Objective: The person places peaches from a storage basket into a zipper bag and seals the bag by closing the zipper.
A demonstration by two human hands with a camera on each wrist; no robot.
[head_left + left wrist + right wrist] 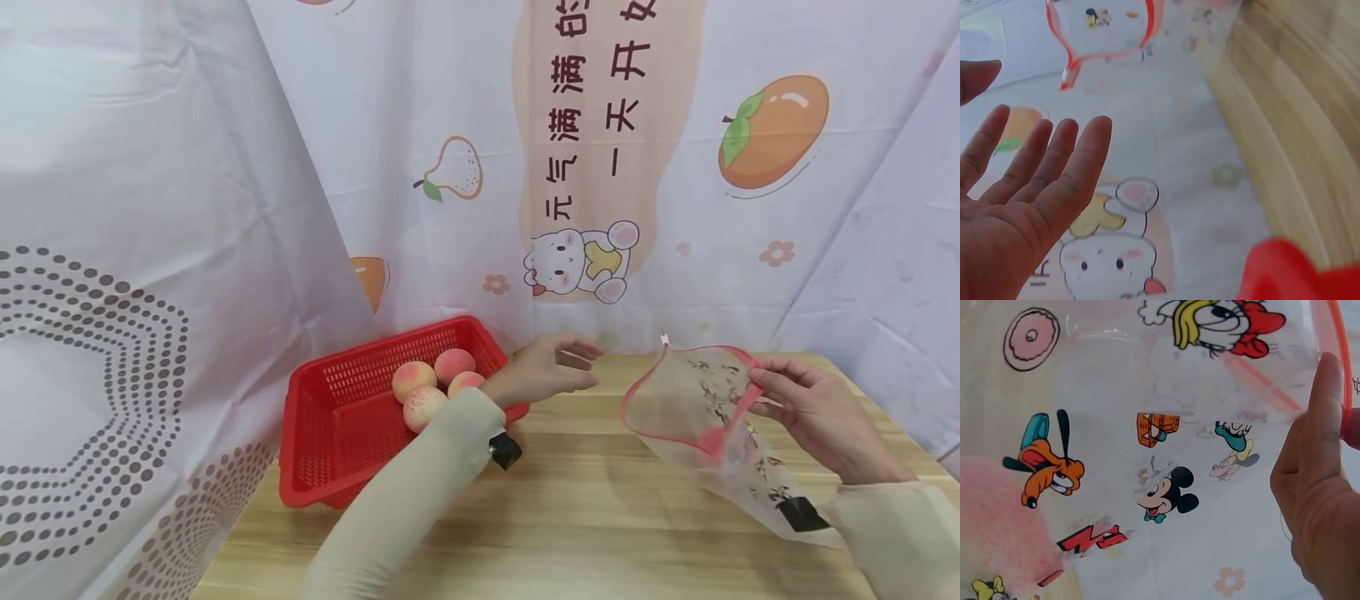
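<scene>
My right hand [817,412] pinches the red-edged rim of a clear zip bag [1104,462] printed with cartoon characters. The bag's mouth gapes toward the left, and a white slider sits at its far corner. Through the film a pink, rounded peach [997,519] shows in the right wrist view. My left hand [546,367] holds nothing; its fingers stretch toward the bag, apart from it, just past the right edge of the red basket [322,492]. Several peaches [425,408] lie in the basket's right part, one partly hidden behind my left forearm.
The basket stands on the left of the wooden table [570,517]. A printed cloth [465,233] hangs right behind the table, with another white curtain [187,167] along the left side. Each wrist wears a small black camera [505,450].
</scene>
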